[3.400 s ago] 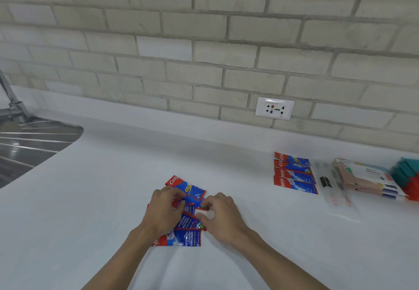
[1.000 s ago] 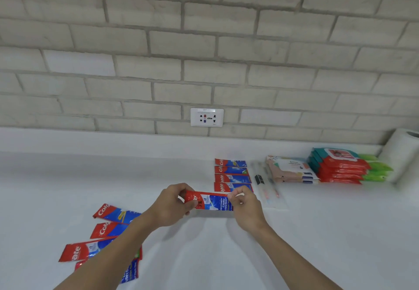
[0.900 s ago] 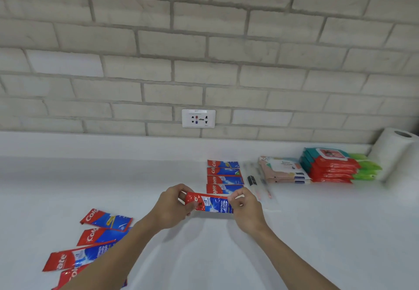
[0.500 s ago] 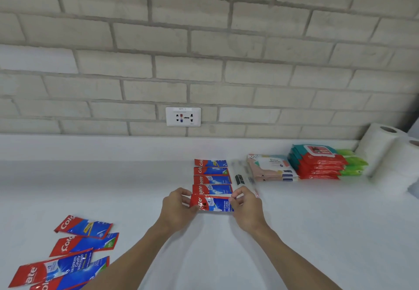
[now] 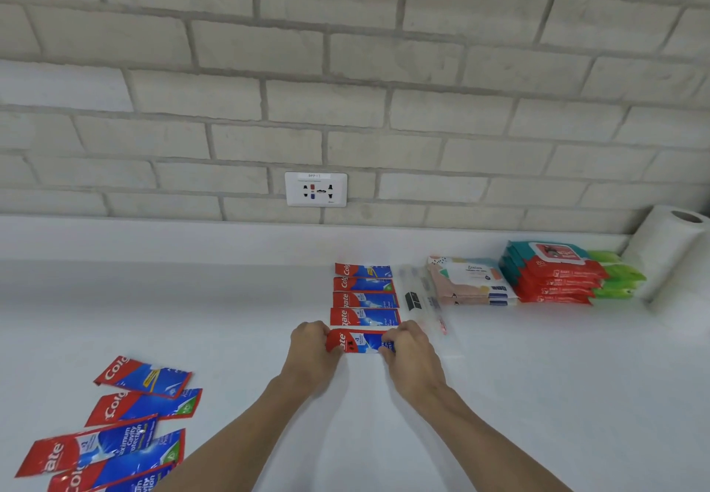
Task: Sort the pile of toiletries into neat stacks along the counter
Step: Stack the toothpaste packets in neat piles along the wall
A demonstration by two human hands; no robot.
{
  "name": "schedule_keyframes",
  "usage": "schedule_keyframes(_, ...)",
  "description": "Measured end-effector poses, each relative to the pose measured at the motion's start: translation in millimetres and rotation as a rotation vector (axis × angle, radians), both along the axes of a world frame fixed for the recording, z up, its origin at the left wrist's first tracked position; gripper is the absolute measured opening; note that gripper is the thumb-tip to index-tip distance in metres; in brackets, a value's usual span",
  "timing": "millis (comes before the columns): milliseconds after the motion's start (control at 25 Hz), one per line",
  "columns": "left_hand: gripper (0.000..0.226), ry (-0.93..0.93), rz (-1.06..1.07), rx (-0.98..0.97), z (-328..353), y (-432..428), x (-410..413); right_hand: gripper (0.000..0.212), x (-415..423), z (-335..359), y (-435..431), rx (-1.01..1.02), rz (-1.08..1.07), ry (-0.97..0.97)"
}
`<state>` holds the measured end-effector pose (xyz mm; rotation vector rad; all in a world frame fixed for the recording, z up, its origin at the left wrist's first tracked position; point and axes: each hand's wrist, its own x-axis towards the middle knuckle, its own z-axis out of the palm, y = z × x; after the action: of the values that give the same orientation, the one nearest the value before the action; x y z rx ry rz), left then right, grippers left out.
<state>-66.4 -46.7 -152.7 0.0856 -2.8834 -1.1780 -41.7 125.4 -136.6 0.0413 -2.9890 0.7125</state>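
Observation:
A red and blue toothpaste sachet [image 5: 359,342] lies on the white counter [image 5: 538,376] at the near end of a neat row of several like sachets [image 5: 364,299]. My left hand [image 5: 313,349] pinches its left end and my right hand [image 5: 409,353] pinches its right end. A loose pile of several more toothpaste sachets [image 5: 115,426] lies at the lower left, overlapping and askew.
Clear-wrapped toothbrush packs [image 5: 422,299] lie right of the row. Then come a stack of pale wipe packs [image 5: 468,280], red and teal wipe packs [image 5: 549,272], green packs [image 5: 614,278] and paper rolls [image 5: 668,253]. A wall socket [image 5: 316,188] sits on the brick wall.
Both hands lifted one sachet from the pile, carried it right and lowered it to the counter at the near end of the row. The view has swung right.

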Motion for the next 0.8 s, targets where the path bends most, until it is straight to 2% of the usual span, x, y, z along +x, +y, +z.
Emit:
schedule_keyframes(280, 0.026, 0.039, -0.01, -0.031, -9.4, 0.8, -3.7, 0.033, -12.3, -4.8, -5.3, 0.063, 0.064, 0.003)
schedule_keyframes(600, 0.036, 0.048, -0.053, -0.001, -2.1, 1.9, -6.6, 0.038, -13.8, -3.3, -9.6, 0.147, 0.043, 0.03)
schedule_keyframes(800, 0.032, 0.077, -0.079, -0.02, -4.5, 1.7, -12.4, 0.047, -12.9, -8.6, -18.0, 0.215, 0.064, 0.067)
